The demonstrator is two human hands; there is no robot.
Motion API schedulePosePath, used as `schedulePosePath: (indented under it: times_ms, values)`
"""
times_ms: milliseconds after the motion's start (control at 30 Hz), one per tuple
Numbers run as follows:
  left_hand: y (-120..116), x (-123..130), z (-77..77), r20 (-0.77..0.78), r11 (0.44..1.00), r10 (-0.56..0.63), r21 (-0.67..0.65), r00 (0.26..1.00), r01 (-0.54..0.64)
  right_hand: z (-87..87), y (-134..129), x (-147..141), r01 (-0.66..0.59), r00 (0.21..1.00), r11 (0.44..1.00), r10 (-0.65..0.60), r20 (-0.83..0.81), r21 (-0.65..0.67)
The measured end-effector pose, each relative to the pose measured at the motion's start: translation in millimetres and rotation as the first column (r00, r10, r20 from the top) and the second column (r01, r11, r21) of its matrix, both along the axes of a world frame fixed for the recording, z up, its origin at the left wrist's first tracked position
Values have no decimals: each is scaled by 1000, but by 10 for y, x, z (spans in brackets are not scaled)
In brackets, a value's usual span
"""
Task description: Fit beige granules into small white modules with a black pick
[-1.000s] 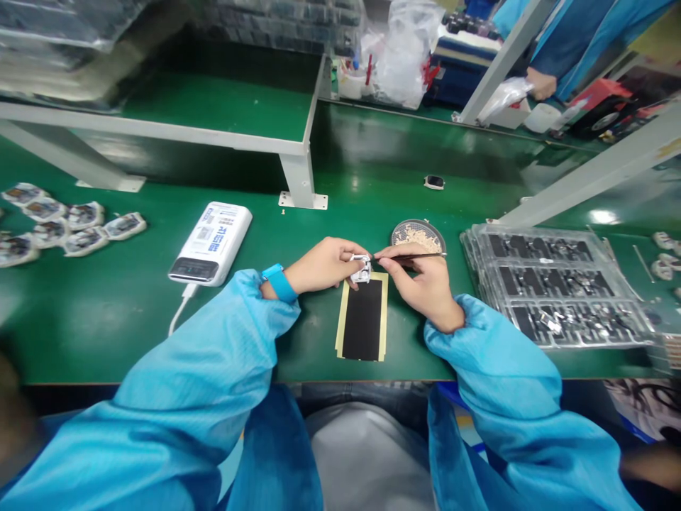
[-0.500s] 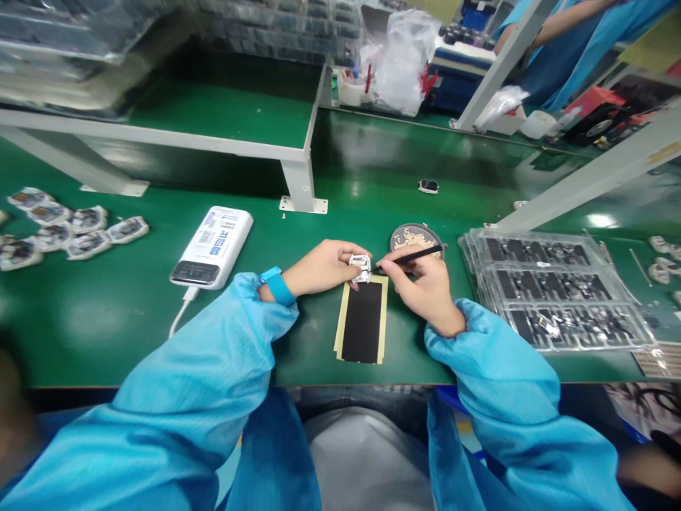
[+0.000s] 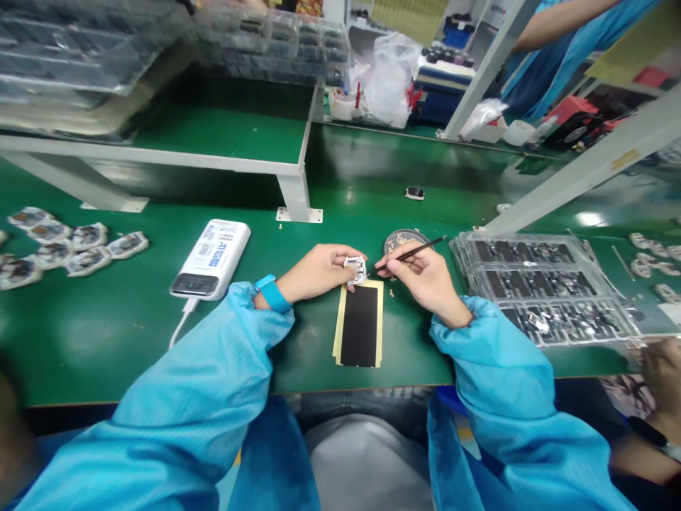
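My left hand (image 3: 320,272) pinches a small white plastic housing (image 3: 355,270) with its open inner side facing up. Between the closed fingers of my right hand (image 3: 423,278) is a slim black pair of tweezers (image 3: 423,248), tilted, with its tip just right of the housing; whether they touch I cannot tell. Directly below the housing lies a black rectangular sheet with a yellowish border (image 3: 360,326). Behind my right hand is a round grey dish (image 3: 396,239), partly covered by the hand, with small beige bits near it.
Clear trays of dark parts (image 3: 537,273) are stacked to the right. A white power bank (image 3: 211,259) with a cable lies left, beyond it several white housings (image 3: 88,260). A green shelf (image 3: 228,131) stands behind. A co-worker's hand (image 3: 662,376) shows at the right edge.
The camera view has shifted slightly. The housing in my left hand is turned a little, and the tweezers have swung slightly. More of a co-worker's hand shows at the right edge.
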State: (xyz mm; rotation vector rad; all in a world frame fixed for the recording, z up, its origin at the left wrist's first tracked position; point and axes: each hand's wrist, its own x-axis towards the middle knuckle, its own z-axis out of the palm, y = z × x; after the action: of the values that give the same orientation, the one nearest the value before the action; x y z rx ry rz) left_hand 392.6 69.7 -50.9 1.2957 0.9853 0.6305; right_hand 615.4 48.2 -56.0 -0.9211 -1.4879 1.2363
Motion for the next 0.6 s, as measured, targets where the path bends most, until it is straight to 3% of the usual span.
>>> schedulePosePath:
  times_ms: [200, 367, 467, 600]
  values:
    - [-31, 19, -7, -36, 999, 32, 39, 999, -30, -58, -46, -67, 154, 972, 974, -180, 153, 167]
    - [-46, 31, -21, -31, 998, 48, 43, 998, -46, -48, -72, -70, 143, 946, 952, -212, 245, 272]
    - [-49, 30, -19, -41, 997, 62, 52, 997, -60, -67, -76, -82, 118, 952, 964, -178, 248, 239]
    - [-34, 7, -18, -46, 995, 63, 77, 997, -60, -54, -38, -59, 77, 992, 996, -81, 98, 44]
